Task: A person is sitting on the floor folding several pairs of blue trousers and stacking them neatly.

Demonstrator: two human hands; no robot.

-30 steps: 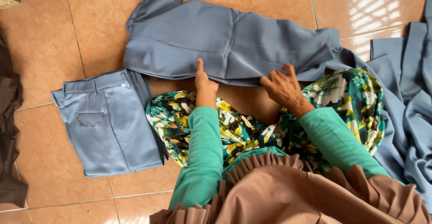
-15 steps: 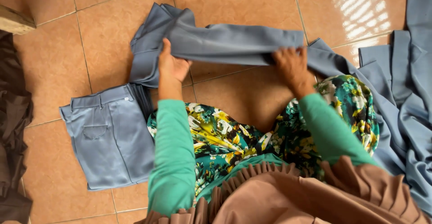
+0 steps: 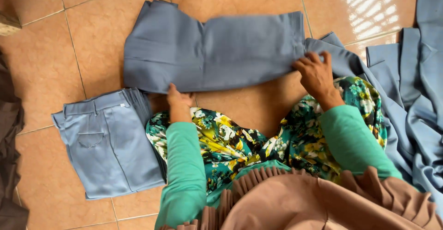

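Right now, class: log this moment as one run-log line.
left hand: grips near edge of folded blue-grey trousers | right hand: holds their right end | folded stack: beside, on tiled floor

One head-worn camera looks steeply down, from close, at the tiled floor (image 3: pixel 92 36) before the person.
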